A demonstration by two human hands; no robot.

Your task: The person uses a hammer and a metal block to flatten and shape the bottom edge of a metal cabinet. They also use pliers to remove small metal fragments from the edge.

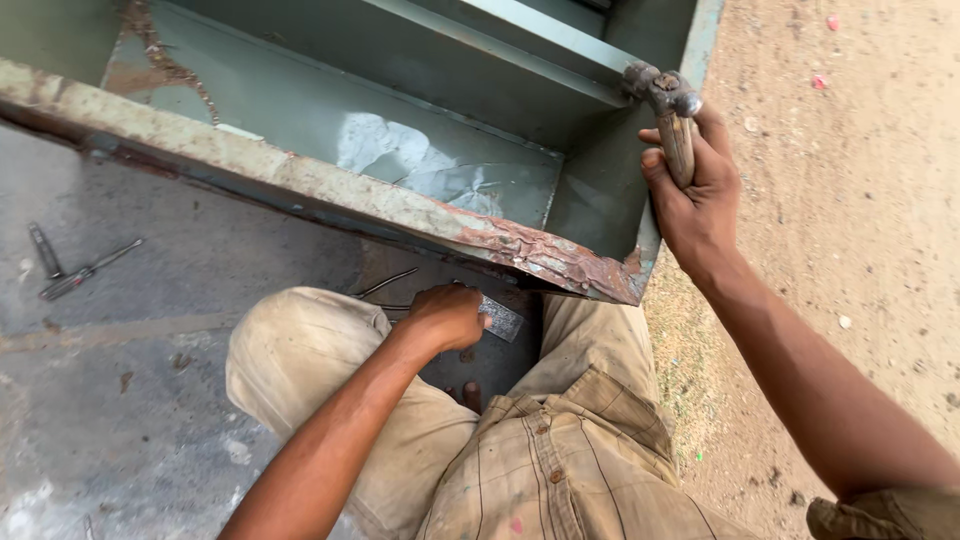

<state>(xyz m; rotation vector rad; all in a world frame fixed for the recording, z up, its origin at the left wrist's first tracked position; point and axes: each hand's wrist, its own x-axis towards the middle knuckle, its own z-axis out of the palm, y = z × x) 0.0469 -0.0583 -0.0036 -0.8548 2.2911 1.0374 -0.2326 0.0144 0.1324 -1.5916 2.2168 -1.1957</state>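
Two tools lie at far left on the grey concrete floor [150, 400]: a short dark bar [44, 250] and, just beside it, a long thin screwdriver-like tool [88, 270], angled up to the right. Both sit well apart from the hands.

Above them, running from upper left down toward centre right, is a grey-green sheet-metal cabinet [400, 150], tipped on its side with the open interior facing up. Its near edge [330, 195] is bare and rust-stained; the rust is heaviest at the lower right corner [575, 268], where the paint has flaked into brown scales.

Below that edge, at centre, the person squats, knees in tan trousers [300, 350], a tan checked shirt [560, 460] lower down. Left hand [445, 315]: closed in a fist around a flat, grey metal piece [502, 320], which juts out to the right of the knuckles, just under the rusted corner. Whether the piece touches the cabinet cannot be told. A pair of thin metal rods [385, 283] pokes out to the left of this hand, near the floor.

Right hand [695, 195]: raised at the cabinet's right end, fingers wrapped tight on the wooden handle of a hammer [672, 115]. The worn metal head sits above the fist, level with the cabinet's upper right wall; contact with the wall cannot be told.

Far right: sandy, pebbled ground [860, 200] with a few small pink scraps [820, 82].
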